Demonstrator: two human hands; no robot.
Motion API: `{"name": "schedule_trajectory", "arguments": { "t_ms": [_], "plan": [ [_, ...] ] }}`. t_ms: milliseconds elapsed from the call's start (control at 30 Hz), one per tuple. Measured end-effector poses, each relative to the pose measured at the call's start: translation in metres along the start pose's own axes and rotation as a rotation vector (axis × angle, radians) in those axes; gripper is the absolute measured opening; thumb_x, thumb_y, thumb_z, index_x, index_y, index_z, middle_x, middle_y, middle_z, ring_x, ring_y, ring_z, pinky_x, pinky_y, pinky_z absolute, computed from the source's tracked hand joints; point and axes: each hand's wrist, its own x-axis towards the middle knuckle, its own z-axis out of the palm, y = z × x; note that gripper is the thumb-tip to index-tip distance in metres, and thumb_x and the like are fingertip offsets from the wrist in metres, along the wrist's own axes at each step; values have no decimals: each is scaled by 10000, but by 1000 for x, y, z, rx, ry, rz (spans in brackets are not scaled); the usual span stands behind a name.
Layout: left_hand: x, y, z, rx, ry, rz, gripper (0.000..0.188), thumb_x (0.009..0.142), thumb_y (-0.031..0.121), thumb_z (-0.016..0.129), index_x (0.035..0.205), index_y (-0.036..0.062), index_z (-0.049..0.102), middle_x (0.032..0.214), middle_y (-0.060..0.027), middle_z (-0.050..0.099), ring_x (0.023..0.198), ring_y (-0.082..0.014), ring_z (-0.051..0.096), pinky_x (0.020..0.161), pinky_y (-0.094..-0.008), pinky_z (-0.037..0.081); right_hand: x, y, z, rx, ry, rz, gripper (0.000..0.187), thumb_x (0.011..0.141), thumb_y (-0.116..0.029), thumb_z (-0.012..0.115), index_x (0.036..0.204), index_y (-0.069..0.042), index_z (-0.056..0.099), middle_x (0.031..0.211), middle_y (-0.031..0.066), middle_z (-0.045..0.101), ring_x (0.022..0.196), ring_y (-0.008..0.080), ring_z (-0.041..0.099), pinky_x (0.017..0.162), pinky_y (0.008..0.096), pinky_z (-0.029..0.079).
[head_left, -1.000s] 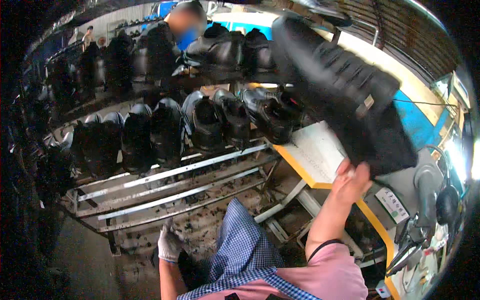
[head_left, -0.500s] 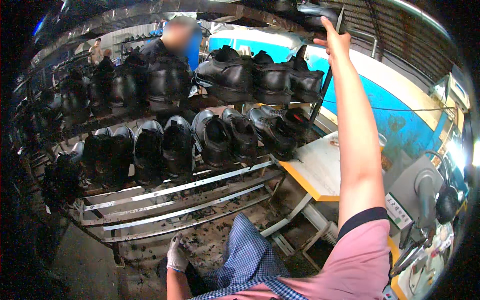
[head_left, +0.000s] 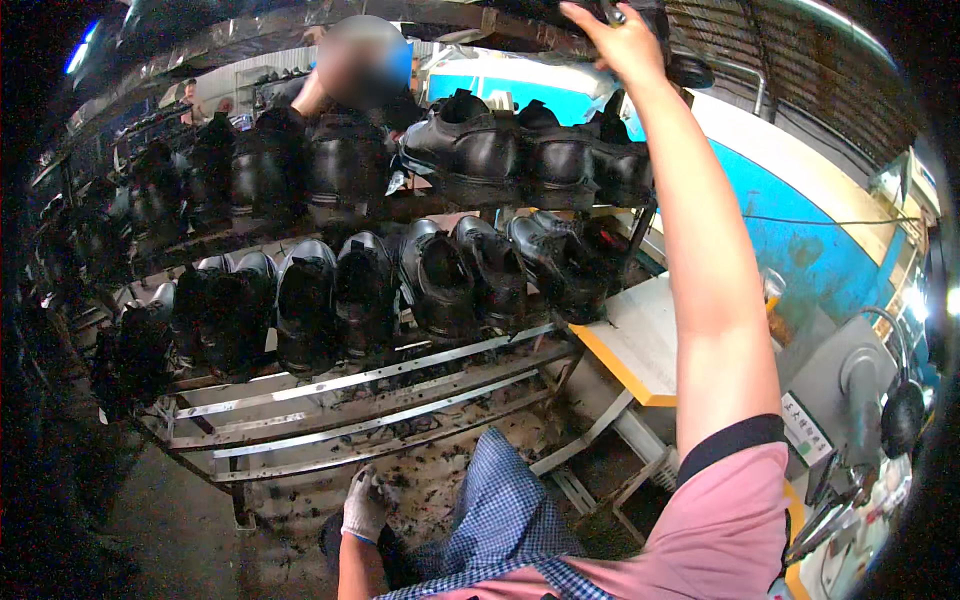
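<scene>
Reaching straight up at the top centre-right of the frame, the bare right hand [head_left: 622, 42] grips a dark object [head_left: 640, 12] on the top shelf, mostly cut off. At the lower centre, the white-gloved left hand [head_left: 364, 505] hangs loosely curled, empty, near the grey metal rack rails [head_left: 330, 405] below rows of black leather shoes [head_left: 440, 280].

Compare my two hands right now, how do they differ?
The right hand is bare and raised overhead to the top of the rack; the left hand wears a pale glove and hangs low near the littered floor. The right arm is stretched out; the left is tucked close.
</scene>
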Motion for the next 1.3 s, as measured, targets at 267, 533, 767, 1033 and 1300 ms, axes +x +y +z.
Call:
{"name": "schedule_trajectory", "arguments": {
  "t_ms": [267, 533, 767, 1033, 1300],
  "plan": [
    [10, -7, -1, -9, -49, 9, 182, 913, 177, 494, 1084, 114, 506, 784, -15, 541, 670, -164, 523, 608, -319, 471, -3, -7, 11, 251, -260, 346, 896, 634, -513, 733, 1214, 101, 433, 916, 211, 630, 567, 229, 642, 543, 319, 513],
    [34, -22, -21, -75, -57, -18, 203, 899, 167, 527, 1083, 82, 542, 821, -9, 563, 690, -127, 531, 625, -253, 470, -34, -8, -40, 382, 219, 11, 740, 651, -530, 694, 1127, 11, 523, 981, 244, 619, 979, 344, 594, 818, 383, 470],
    [26, -26, -23, 20, -77, 27, 200, 885, 176, 551, 1058, 76, 545, 860, -20, 555, 718, -105, 527, 651, -262, 468, -128, 64, -113, 635, 503, -131, 324, 738, -119, 642, 1047, -46, 577, 1091, 97, 526, 963, 205, 553, 739, 297, 496],
    [-45, 16, 52, 43, -538, 61, 539, 794, 338, 663, 1212, 76, 445, 1035, -50, 556, 910, -198, 539, 840, -364, 454, -335, 38, -129, 1491, 505, 448, 641, 718, -360, 510, 1251, -6, 467, 1245, 148, 505, 1146, 316, 478, 1009, 449, 358],
    [-84, 44, 92, -165, -366, 328, 670, 838, 459, 559, 1381, 143, 325, 1393, -104, 353, 1243, -322, 374, 1021, -456, 330, -466, 62, -102, 1292, -629, 931, 692, 639, -20, 530, 1313, -79, 384, 1222, 88, 500, 1114, 226, 485, 937, 376, 399]
  ]
}}
